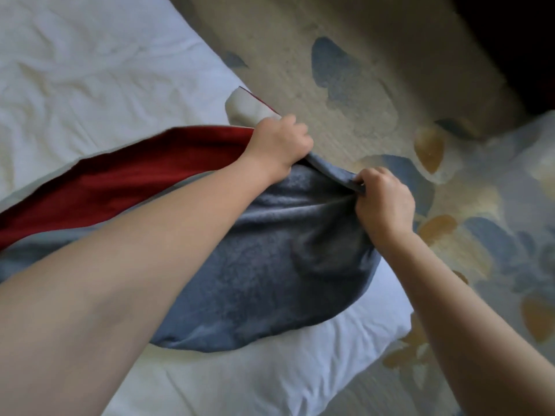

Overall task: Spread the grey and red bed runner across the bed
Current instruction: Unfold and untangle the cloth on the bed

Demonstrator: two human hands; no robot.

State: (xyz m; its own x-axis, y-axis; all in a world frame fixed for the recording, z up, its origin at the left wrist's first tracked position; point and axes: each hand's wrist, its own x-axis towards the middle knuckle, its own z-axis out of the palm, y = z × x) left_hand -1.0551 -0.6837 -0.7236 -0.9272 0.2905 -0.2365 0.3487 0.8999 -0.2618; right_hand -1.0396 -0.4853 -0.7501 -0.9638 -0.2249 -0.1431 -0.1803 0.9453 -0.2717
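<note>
The bed runner (270,277) is grey with a red band (144,172) along its far side and a pale lining showing at one folded corner. It lies bunched over the right edge of the white bed (90,85). My left hand (279,145) grips the runner's end where the red band meets the grey. My right hand (384,199) pinches the grey edge a little nearer to me. Between the two hands the cloth sags in folds, and both hands are over the bed's edge.
Beige carpet (330,85) with blue and yellow blotches runs along the right of the bed. A dark piece of furniture (516,40) fills the top right corner. The white duvet is wrinkled at the upper left.
</note>
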